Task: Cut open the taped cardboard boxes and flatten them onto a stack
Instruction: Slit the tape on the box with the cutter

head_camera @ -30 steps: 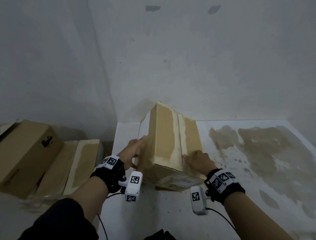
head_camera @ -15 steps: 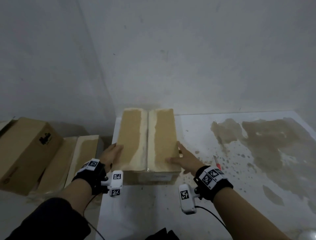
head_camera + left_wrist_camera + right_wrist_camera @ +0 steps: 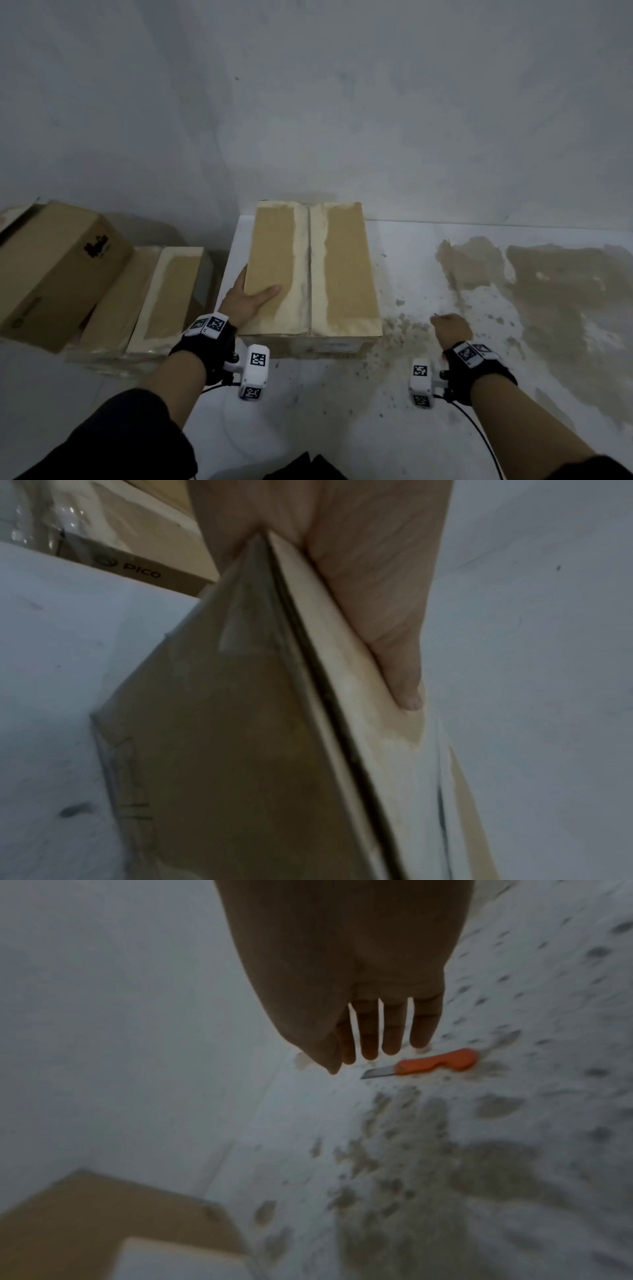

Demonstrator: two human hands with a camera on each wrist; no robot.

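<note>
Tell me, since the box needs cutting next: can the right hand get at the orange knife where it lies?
Probably yes. The right hand hovers open just short of the knife, which lies bare on the table with nothing between.

Two plain grey-white walls (image 3: 376, 102) meet in a corner behind a white table (image 3: 325, 404), whose back edge runs along the right-hand wall. The tabletop's white surface is worn away on its right half into large brown patches (image 3: 561, 291), with smaller brown specks scattered nearer the middle. The light is dim and even.
</note>
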